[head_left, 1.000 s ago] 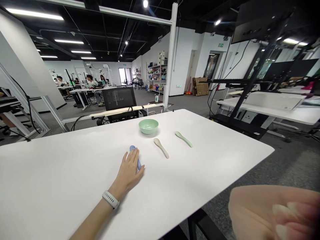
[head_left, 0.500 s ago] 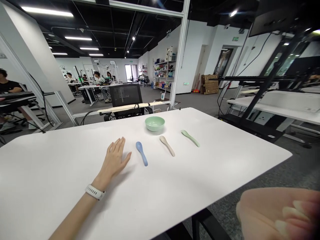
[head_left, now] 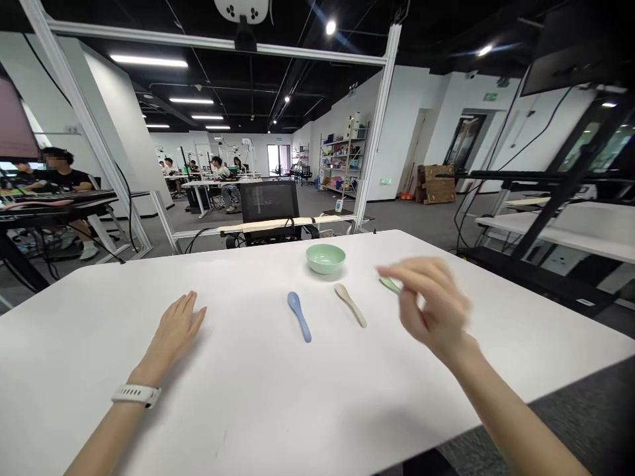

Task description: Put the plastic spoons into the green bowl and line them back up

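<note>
My left hand (head_left: pixel 173 337) lies flat on the white table (head_left: pixel 248 416), fingers apart, holding nothing. A blue spoon (head_left: pixel 299 317) lies to its right, not touching it. Next to that is a beige spoon (head_left: pixel 350 305), and a pale green bowl (head_left: pixel 325 258) stands beyond them. My right hand (head_left: pixel 429 307), blurred by motion, hangs over the right of the table with its fingers spread. Its fingertips cover most of a pale green spoon (head_left: pixel 389 285), and I cannot tell whether they touch it.
An aluminium frame (head_left: pixel 377 125) and a dark monitor (head_left: pixel 265 201) stand beyond the table's far edge. A person (head_left: pixel 57 175) sits at a desk on the left, with more people farther back. A white desk (head_left: pixel 560 231) stands on the right.
My left hand has slid left, away from the blue spoon. My right hand has come in from the lower right to above the green spoon. The view has tilted up slightly.
</note>
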### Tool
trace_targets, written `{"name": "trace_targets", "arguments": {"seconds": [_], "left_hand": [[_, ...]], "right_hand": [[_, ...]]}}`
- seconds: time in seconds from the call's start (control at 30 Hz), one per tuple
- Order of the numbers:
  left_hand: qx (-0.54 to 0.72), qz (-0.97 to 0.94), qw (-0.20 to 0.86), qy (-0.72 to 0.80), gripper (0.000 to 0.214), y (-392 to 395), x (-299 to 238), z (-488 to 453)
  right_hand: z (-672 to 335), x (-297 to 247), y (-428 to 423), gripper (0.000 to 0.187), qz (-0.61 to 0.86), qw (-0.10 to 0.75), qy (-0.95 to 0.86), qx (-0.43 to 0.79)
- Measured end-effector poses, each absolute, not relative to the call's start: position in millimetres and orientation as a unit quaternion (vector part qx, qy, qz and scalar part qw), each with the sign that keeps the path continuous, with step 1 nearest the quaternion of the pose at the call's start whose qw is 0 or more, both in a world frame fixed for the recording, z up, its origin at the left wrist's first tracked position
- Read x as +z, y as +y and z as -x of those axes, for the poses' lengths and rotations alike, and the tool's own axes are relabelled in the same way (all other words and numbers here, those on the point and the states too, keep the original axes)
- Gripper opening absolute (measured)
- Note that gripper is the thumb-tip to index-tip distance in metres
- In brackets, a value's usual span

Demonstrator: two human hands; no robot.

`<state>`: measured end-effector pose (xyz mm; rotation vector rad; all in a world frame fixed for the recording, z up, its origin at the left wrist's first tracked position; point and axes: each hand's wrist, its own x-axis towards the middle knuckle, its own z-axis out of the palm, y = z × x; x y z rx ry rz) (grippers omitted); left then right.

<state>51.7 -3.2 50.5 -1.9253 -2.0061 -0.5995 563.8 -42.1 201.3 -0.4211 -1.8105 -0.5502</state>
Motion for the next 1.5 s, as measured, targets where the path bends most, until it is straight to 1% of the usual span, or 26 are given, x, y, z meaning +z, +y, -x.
{"name": "trace_targets", "arguments": {"seconds": [0.07,0.13,0.2,0.27,0.33,0.4,0.57,0.83,1.27,1.37,1.5], "left_hand": [[-0.198,0.681,0.113,-0.696,0.082,-1.2,39.2,-37.7],[-0.191,0.694,0.083,-0.689,0.082,1.4,27.5,-29.5],[-0.192,0.702,0.064,-0.683,0.081,3.2,16.9,-26.1],[-0.199,0.701,0.054,-0.682,0.078,3.5,8.7,-25.9],[-0.202,0.695,0.044,-0.689,0.076,2.1,3.8,-27.3],[-0.199,0.687,0.033,-0.698,0.076,-0.2,2.3,-29.3],[-0.192,0.680,0.035,-0.707,0.074,-3.7,5.7,-34.3],[-0.198,0.684,0.052,-0.700,0.070,-1.7,5.1,-32.9],[-0.183,0.676,0.034,-0.713,0.080,-2.0,7.0,-33.6],[-0.181,0.676,0.030,-0.714,0.081,-1.9,7.9,-34.6],[-0.192,0.679,0.036,-0.708,0.076,-2.6,8.1,-35.5]], "right_hand": [[-571.6,177.2,19.7,0.048,0.266,0.560,-0.769,-0.155],[-585.9,142.1,69.1,0.048,0.365,0.532,-0.760,-0.076],[-600.5,105.6,99.6,0.048,0.449,0.467,-0.762,-0.011],[-610.8,74.9,114.0,0.048,0.502,0.384,-0.774,0.030],[-616.0,53.1,118.8,0.050,0.535,0.320,-0.780,0.051],[-617.8,39.6,120.3,0.050,0.554,0.277,-0.782,0.058],[-620.6,26.8,124.2,0.049,0.579,0.222,-0.783,0.054],[-623.9,22.4,126.4,0.049,0.573,0.226,-0.786,0.054],[-622.3,23.0,126.3,0.050,0.577,0.221,-0.784,0.057],[-619.5,30.4,122.0,0.047,0.578,0.240,-0.777,0.066],[-607.5,47.9,105.8,0.046,0.589,0.302,-0.745,0.078]]}}
